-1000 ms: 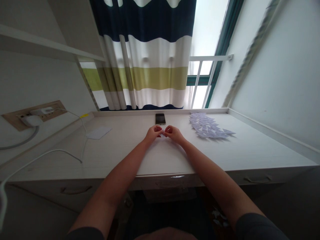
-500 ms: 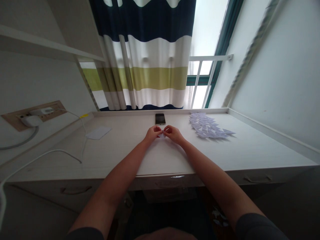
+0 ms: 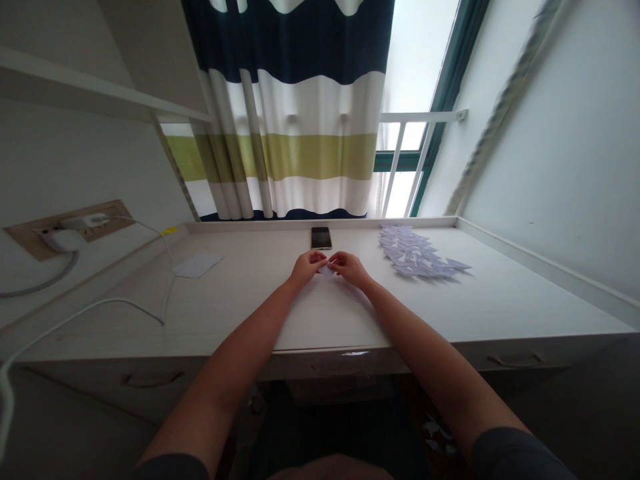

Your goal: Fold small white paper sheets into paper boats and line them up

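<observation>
just in front of the one phone (image 3: pixel 321 238), two hands, the left hand (image 3: pixel 304 267) and the right hand (image 3: pixel 349 268), both pinch one small white paper (image 3: pixel 326 271). it looks only part done. left of the phone lies flat paper (image 3: pixel 199 265), maybe not folded yet; i cannot count its sheets. right of the phone is one pile of pointy papers (image 3: pixel 411 253), which look done, too jumbled to count.

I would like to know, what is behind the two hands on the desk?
Beyond the left hand and right hand lies a phone on the white desk, with the striped curtain farther back. Whatever the hands and small white paper cover cannot be seen.
</observation>
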Demonstrator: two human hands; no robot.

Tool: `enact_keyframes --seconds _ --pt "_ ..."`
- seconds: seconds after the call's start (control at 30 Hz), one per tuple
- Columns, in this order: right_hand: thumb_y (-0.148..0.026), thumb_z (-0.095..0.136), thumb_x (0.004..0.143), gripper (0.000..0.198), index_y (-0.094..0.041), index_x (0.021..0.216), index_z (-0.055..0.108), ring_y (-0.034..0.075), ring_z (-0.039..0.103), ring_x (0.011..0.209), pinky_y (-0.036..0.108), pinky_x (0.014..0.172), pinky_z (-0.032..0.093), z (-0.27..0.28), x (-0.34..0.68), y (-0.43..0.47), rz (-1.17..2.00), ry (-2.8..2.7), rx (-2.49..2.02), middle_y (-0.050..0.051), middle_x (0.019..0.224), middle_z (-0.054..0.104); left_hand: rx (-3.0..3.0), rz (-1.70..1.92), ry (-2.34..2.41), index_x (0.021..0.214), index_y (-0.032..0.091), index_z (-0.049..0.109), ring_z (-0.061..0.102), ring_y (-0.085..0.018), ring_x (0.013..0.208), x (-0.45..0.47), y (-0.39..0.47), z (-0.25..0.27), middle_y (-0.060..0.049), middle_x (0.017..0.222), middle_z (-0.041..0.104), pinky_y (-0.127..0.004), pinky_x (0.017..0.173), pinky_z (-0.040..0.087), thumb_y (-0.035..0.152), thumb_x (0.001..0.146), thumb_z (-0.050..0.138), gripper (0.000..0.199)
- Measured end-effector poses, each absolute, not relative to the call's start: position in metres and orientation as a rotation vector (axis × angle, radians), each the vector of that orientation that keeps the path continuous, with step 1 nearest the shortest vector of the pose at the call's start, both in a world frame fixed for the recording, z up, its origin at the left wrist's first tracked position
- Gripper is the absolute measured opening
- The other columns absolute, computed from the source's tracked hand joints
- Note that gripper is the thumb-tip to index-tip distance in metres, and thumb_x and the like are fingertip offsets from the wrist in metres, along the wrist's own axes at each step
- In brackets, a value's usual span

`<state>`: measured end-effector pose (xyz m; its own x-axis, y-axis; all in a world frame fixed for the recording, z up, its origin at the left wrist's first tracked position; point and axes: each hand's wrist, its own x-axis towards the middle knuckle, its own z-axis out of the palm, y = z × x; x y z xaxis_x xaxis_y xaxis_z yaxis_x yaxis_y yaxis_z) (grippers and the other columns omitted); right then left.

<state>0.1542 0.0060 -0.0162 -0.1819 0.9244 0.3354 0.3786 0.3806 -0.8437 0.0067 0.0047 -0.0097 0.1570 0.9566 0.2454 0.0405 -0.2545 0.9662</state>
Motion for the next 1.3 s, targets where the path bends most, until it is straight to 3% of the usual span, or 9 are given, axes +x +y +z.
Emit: enact_keyframes --seconds 0.23,0.67,0.93,1.13,1.3 --pt "-0.018 0.063 0.061 0.012 -0.015 0.07 0.054 0.01 0.057 0.047 0.024 0.05 0.048 -0.01 0.154 0.002 1.047 -1.525 -1.031 -0.003 0.049 0.057 1.456 1.283 0.979 0.08 0.013 0.056 0.058 -0.012 0.06 0.005 0.005 -0.009 -0.001 0.064 0.061 -0.025 0.056 0.049 0.023 0.061 0.064 0.023" --pt "-0.015 0.064 0.059 0.015 -0.016 0.072 0.059 0.011 0.059 0.053 0.029 0.062 0.051 0.001 0.155 -0.005 1.101 -1.345 -0.958 -0.002 0.052 0.061 1.443 1.317 0.92 0.097 0.013 0.058 0.06 -0.014 0.057 0.004 0.0 -0.002 -0.003 0.063 0.064 -0.031 0.064 0.051 0.027 0.059 0.067 0.042" --pt "-0.014 0.062 0.058 0.007 -0.015 0.063 0.058 0.011 0.059 0.054 0.028 0.061 0.05 0.0 0.156 -0.003 1.12 -1.297 -0.943 -0.001 0.053 0.06 1.359 1.326 0.873 0.082 0.011 0.064 0.061 -0.014 0.062 0.005 0.001 -0.001 -0.004 0.066 0.065 -0.033 0.071 0.05 0.027 0.056 0.068 0.03" --pt "-0.019 0.063 0.059 0.017 -0.016 0.076 0.061 0.01 0.059 0.057 0.028 0.064 0.05 0.0 0.158 -0.005 1.188 -1.382 -0.892 -0.001 0.06 0.063 1.341 1.355 0.867 0.07 0.011 0.065 0.06 -0.014 0.065 0.005 0.001 -0.002 -0.004 0.068 0.065 -0.033 0.072 0.05 0.028 0.053 0.07 0.024" --pt "-0.021 0.064 0.06 0.016 -0.016 0.074 0.063 0.011 0.06 0.059 0.029 0.065 0.051 0.0 0.159 -0.005 1.226 -1.373 -0.894 0.001 0.061 0.064 1.363 1.343 0.87 0.068 0.012 0.065 0.06 -0.014 0.064 0.005 -0.001 0.0 -0.003 0.067 0.065 -0.034 0.072 0.05 0.028 0.053 0.07 0.022"
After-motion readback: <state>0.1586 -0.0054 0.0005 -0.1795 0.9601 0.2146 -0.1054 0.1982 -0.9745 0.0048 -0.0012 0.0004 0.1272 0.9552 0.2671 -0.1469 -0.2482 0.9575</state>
